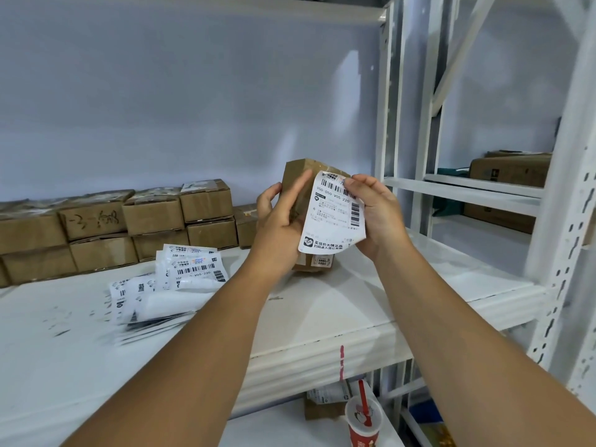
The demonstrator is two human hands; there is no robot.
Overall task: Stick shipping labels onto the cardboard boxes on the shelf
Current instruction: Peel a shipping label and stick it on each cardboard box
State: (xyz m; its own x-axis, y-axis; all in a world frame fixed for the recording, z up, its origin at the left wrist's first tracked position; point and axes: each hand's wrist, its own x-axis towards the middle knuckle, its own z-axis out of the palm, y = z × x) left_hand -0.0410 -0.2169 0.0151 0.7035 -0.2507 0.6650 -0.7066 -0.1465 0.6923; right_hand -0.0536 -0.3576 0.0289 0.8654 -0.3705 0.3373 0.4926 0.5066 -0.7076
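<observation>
We hold 1 small cardboard box (298, 175) up above the white shelf (354, 304), and our left hand (277, 217) is wrapped around its left side, fingers closed on the cardboard. Our right hand (375, 211) pinches the top right corner of a shipping label (332, 214) between thumb and fingers. The label lies over the front of the box, but its lower edge curls away from the cardboard, so we judge it is not pressed flat yet; how much of the upper part already sticks, we cannot tell.

For the progress: at the back left of the shelf a stack of cardboard boxes (154, 221) stands against the wall, in 2 layers. Some upper ones carry something pale on the top, maybe tape or a label, but it is too blurred to say. In front of them a loose pile of labels (167, 285) lies on the shelf, so many stickers are not used yet. Under the held box we see another small box (317, 262), with a printed patch on it.

So we judge the work is in the early or middle part: 1 box is in hand and many labels remain
</observation>
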